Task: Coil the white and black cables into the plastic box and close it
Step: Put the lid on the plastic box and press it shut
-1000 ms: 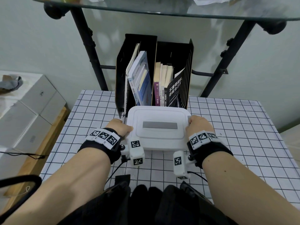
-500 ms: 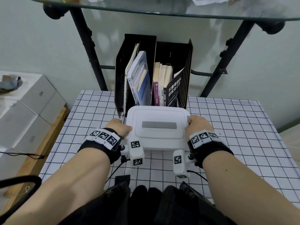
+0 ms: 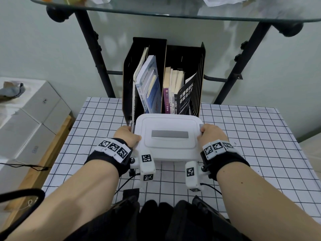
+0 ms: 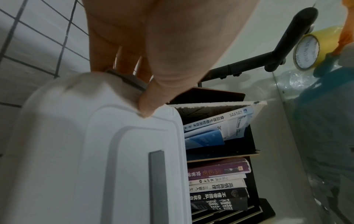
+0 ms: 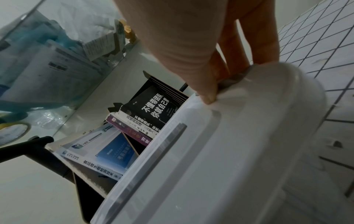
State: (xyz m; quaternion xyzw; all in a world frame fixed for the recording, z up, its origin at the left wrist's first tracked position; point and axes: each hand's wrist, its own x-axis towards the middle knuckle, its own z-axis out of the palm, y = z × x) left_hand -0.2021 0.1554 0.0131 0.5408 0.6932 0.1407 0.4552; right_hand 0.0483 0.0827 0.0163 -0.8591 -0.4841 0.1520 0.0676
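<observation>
White plastic box (image 3: pixel 169 138) lidded on checked tablecloth (image 3: pixel 251 136), just in front of black file rack (image 3: pixel 184 54), clamped at both ends.

Left hand (image 3: pixel 127 136) curled over left end, thumb (image 4: pixel 151 100) pressing lid edge above grey latch (image 4: pixel 124 78), other fingers wrapped down the side. Right hand (image 3: pixel 211 134) mirrored, thumb (image 5: pixel 203 87) on lid rim, fingers hooked beside grey clip (image 5: pixel 235 77). Cables not visible, presumably inside. Risks, judged: latch left half seated if thumb pressure uneven; cable loop trapped under rim, lifting one corner; box shoved back into rack and books (image 3: pixel 173 87) if pushed forward rather than down; pinched fingertip under clip.
</observation>
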